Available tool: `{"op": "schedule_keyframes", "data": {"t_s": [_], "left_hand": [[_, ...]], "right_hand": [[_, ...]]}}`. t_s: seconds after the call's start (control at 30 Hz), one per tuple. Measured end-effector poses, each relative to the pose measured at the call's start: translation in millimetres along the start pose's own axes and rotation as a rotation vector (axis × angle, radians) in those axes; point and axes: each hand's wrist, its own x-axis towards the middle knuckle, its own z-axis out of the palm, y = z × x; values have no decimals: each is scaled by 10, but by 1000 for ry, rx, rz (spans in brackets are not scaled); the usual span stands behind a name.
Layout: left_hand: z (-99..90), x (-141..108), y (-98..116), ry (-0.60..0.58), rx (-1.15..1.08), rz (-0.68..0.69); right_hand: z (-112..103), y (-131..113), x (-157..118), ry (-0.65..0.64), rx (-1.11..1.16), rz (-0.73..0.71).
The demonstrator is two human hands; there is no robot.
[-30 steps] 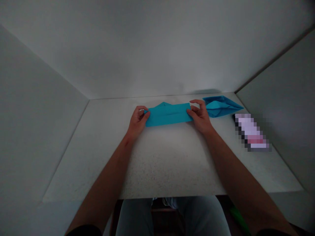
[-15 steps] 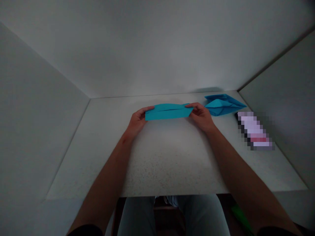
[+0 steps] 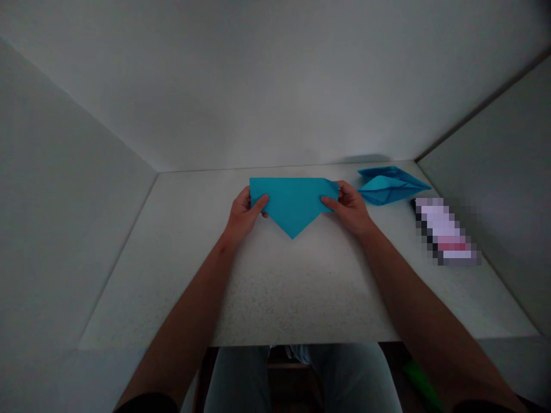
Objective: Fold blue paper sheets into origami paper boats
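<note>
A folded sheet of blue paper (image 3: 293, 201) is held up over the table between both hands, its broad face toward me. Its top edge is straight and a triangular point hangs down at the middle. My left hand (image 3: 246, 212) pinches the left end, thumb in front and fingers mostly behind. At the other end, my right hand (image 3: 348, 207) grips the paper the same way, its thumb lying on the front. The upper right corner of the sheet looks slightly bent.
Beyond my right hand lies a folded blue paper model (image 3: 391, 186) with pointed ends. A phone-like object (image 3: 447, 229), blurred by pixelation, rests nearer the right wall. The pale speckled table (image 3: 293, 304) is bounded by walls at the back and both sides.
The paper has been tilted from a narrow, nearly edge-on strip to show its broad face and downward point. Both thumbs have come round to its front. The paper model and phone-like object stay put.
</note>
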Motion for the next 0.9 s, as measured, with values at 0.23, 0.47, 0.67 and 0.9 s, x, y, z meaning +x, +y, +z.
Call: {"op": "schedule_keyframes", "data": {"t_s": [0.23, 0.47, 0.67, 0.9], "left_hand": [[10, 8, -33, -11, 15, 9], [-41, 39, -35, 9, 46, 15], [-83, 54, -95, -16, -75, -2], [-106, 57, -102, -57, -64, 31]], "right_hand": [[34, 40, 8, -20, 10, 21], [-80, 88, 37, 8, -72, 20], [-99, 103, 64, 35, -24, 47], [-100, 80, 53, 20, -4, 16]]}}
